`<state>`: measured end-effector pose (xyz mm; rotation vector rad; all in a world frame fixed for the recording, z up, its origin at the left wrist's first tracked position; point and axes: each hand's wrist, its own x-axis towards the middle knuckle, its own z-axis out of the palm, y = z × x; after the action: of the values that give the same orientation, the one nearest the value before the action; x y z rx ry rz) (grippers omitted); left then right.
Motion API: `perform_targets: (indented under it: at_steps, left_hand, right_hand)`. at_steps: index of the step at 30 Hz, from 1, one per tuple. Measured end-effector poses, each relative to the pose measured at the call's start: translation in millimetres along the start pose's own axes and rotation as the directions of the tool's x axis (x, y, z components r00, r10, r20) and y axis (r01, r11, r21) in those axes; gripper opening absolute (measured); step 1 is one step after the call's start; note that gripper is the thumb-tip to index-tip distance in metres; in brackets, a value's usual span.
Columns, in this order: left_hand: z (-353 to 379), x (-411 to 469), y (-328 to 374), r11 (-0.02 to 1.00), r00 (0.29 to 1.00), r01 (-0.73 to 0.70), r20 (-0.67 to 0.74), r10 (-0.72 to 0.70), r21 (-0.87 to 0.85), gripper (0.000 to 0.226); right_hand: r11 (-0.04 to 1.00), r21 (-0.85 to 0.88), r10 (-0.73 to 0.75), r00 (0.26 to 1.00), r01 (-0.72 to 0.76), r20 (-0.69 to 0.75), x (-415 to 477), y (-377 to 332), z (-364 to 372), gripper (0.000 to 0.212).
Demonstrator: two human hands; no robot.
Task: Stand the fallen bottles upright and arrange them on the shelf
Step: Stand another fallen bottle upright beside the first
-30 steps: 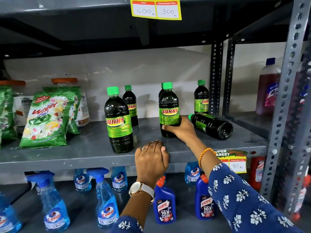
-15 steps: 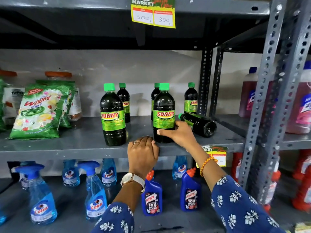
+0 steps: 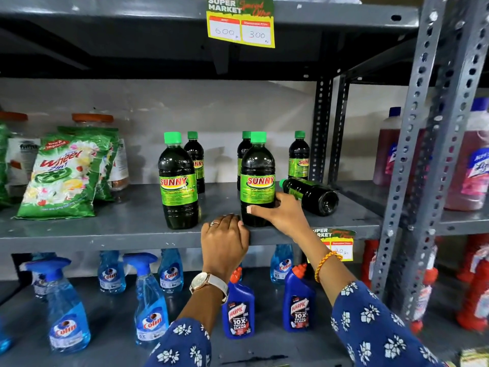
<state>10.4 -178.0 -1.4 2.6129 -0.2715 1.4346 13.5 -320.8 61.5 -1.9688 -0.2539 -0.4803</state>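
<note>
Right hand [image 3: 281, 213] wraps the front Sunny bottle [image 3: 257, 178], grip closed around its base.
Left hand [image 3: 225, 241] curls on the shelf [image 3: 105, 229] edge; fingertips hidden, grip unclear.

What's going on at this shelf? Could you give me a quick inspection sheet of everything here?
Surface: grey metal shelf, scuffed.
Job's things: five Sunny bottles upright, front pair and; fallen bottle on its side, cap pointing left.
Clutter: detergent packets; spray bottles below.
Hands: right hand around the front right bottle; left hand resting on the shelf edge.
Cables: nothing seen.
Surroundings: price tag; slotted upright.
</note>
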Motion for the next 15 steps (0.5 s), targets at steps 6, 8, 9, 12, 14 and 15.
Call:
perform_targets:
  at_steps: [6,8,9,12,14,15]
  left_hand:
    - [1,-1,0,1.0,1.0,0.012,0.013,-0.012,-0.005,0.038]
    - [1,0,0,1.0,0.999,0.018,0.028,-0.017,-0.007,0.038]
    - [1,-1,0,1.0,0.999,0.02,0.034,-0.02,-0.006,0.038]
    - [0,-3,2,0.999,0.999,0.027,0.046,-0.026,-0.027,0.038]
    - [-1,-1,2,0.998,1.0,0.025,0.012,-0.024,-0.065,0.038]
    - [-3,-1,2,0.992,0.999,0.042,-0.015,-0.044,-0.121,0.038]
  right_hand:
    - [0.999,-0.03,-0.009,1.0,0.009,0.004,-2,0,1,0.05]
    - [1.0,-0.026,-0.006,1.0,0.006,0.007,-3,-1,0,0.049]
    - [1.0,-0.023,-0.007,1.0,0.007,0.008,-4,-1,0,0.049]
    - [0.998,-0.058,-0.015,1.0,0.016,0.021,-6,-3,-2,0.046]
    - [0.999,-0.035,0.009,0.999,-0.007,0.047,-8,-5,-6,0.056]
    - [0.999,0.018,0.045,0.998,-0.046,0.046,-10,-7,-10,0.07]
